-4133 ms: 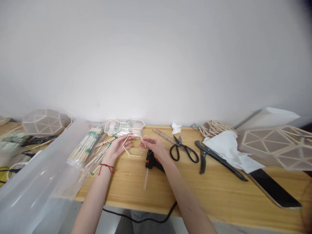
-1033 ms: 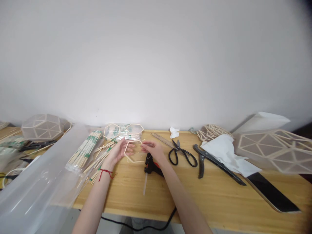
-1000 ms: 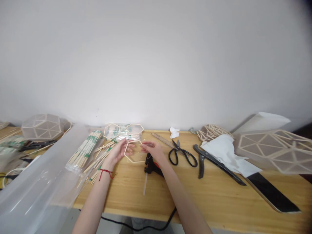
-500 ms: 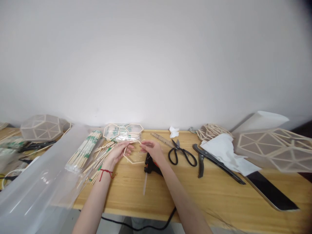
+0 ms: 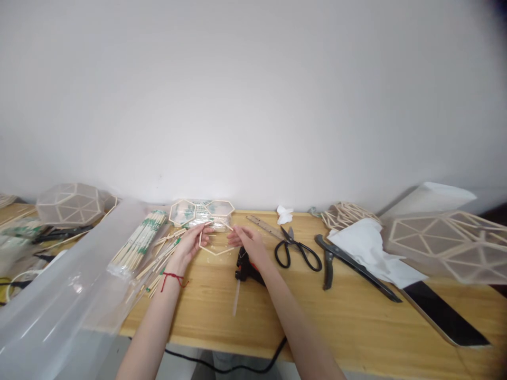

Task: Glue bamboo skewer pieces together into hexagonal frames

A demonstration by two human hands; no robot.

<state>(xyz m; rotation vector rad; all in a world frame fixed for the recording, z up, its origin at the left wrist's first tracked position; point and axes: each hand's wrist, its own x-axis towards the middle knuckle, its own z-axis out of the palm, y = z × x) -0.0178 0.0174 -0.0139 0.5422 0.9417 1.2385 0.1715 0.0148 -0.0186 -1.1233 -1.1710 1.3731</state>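
A hexagon frame [image 5: 216,250] of thin wooden sticks is held between both hands over the wooden table [image 5: 356,316]. My left hand [image 5: 193,241], with a red string at the wrist, pinches its left side. My right hand [image 5: 246,241] pinches its right side, fingers closed on a stick. The frame is tipped up off the table. A black and red glue gun [image 5: 246,269] lies just below my right hand, with a glue stick [image 5: 236,291] at its back end.
Finished hexagon panels [image 5: 202,211] are stacked behind the hands. Stick bundles [image 5: 138,240] and clear plastic sheet [image 5: 59,295] lie left. Black scissors [image 5: 299,248], a ruler [image 5: 264,226], pliers [image 5: 348,264], white tissue [image 5: 372,248], a black-bladed cutter [image 5: 447,311] and faceted frames [image 5: 447,240] are right.
The hexagon frame has been lifted and tilted, its near edge now higher than before. Both hands stay on it at nearly the same spot. The view shifted slightly.
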